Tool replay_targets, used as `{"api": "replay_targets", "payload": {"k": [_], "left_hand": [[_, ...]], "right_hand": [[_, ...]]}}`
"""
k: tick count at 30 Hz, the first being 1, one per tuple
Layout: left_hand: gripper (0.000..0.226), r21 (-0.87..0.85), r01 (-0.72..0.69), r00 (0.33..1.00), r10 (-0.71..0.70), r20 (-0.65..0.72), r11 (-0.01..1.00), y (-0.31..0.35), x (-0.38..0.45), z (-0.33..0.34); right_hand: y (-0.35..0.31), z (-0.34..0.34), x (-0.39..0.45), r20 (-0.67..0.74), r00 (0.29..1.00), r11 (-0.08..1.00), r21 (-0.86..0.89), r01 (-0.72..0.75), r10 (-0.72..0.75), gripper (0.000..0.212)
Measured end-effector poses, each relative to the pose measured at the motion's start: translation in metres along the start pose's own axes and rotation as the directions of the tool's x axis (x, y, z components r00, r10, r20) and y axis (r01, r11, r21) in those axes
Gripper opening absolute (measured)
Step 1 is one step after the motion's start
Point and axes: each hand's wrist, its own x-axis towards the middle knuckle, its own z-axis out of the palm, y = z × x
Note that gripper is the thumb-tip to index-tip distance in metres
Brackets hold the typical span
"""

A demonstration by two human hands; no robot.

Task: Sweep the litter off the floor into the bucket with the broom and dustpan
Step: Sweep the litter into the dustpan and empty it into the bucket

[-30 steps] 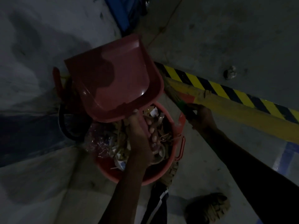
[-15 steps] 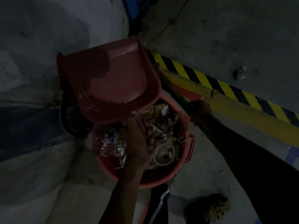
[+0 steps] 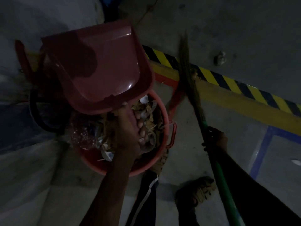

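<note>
My left hand (image 3: 130, 129) grips the handle of the red dustpan (image 3: 104, 69), which is held tilted above the far rim of the red bucket (image 3: 146, 167); the pan's inside looks bare. The bucket stands on the floor, filled with paper scraps, wrappers and dry leaves (image 3: 146, 108). My right hand (image 3: 215, 139) grips the green handle of the broom (image 3: 192, 88), whose brown bristles point up and away across the striped curb, to the right of the bucket.
A yellow curb with black and yellow stripes (image 3: 231, 88) runs diagonally behind the bucket. A crumpled piece of litter (image 3: 219, 58) lies on the floor beyond it. A dark round container (image 3: 42, 111) sits left of the bucket. My sandalled foot (image 3: 197, 190) stands at bottom right.
The broom has swung up into view to the right of the bucket, its bristles now over the curb. The dustpan stays tilted over the bucket.
</note>
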Motion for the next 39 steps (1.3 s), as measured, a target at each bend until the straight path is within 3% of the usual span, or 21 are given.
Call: {"api": "replay_targets", "payload": {"k": [3, 9, 14, 17, 21, 27, 32, 35, 39], "left_hand": [[0.055, 0.008, 0.052, 0.999, -0.052, 0.015, 0.999, -0.009, -0.005, 0.012], [0.057, 0.030, 0.044, 0.997, -0.046, 0.060, 0.999, -0.038, -0.023, 0.028], [0.052, 0.024, 0.027, 0.999, -0.028, 0.043, 0.999, -0.052, -0.032, 0.038], [0.053, 0.061, 0.017, 0.999, -0.019, 0.031, 0.998, -0.058, -0.035, 0.041], [0.056, 0.061, 0.020, 0.998, -0.023, 0.057, 0.998, -0.063, -0.035, 0.046], [0.052, 0.124, -0.036, 0.995, 0.024, 0.095, 0.992, -0.073, -0.029, 0.054], [0.053, 0.155, -0.018, 0.995, 0.002, 0.105, 0.988, -0.081, -0.035, 0.066], [0.054, 0.193, -0.023, 0.991, -0.004, 0.136, 0.981, -0.084, -0.039, 0.073], [0.053, 0.217, -0.008, 0.985, -0.029, 0.168, 0.976, -0.091, -0.044, 0.082]], "right_hand": [[0.035, -0.013, -0.006, -0.100, 0.995, 1.000, 0.021, 0.019, -0.017, 0.045], [0.100, -0.017, 0.002, -0.212, 0.955, 0.975, 0.036, 0.217, -0.205, 0.062], [0.072, -0.005, -0.012, -0.098, 0.953, 0.954, 0.061, 0.292, -0.285, 0.052], [0.041, 0.007, -0.009, 0.033, 0.940, 0.940, -0.030, 0.339, -0.338, 0.047], [0.011, 0.009, 0.014, 0.137, 0.968, 0.958, -0.172, 0.231, -0.209, 0.035], [-0.017, -0.028, 0.050, 0.055, 0.991, 0.989, -0.074, 0.125, -0.121, 0.037], [-0.013, -0.043, 0.064, -0.021, 1.000, 0.985, 0.172, -0.019, 0.023, 0.036], [0.003, -0.044, 0.068, -0.033, 0.989, 0.923, 0.366, -0.122, 0.144, 0.047], [0.036, -0.053, 0.066, -0.022, 0.961, 0.815, 0.535, -0.221, 0.274, 0.047]]}}
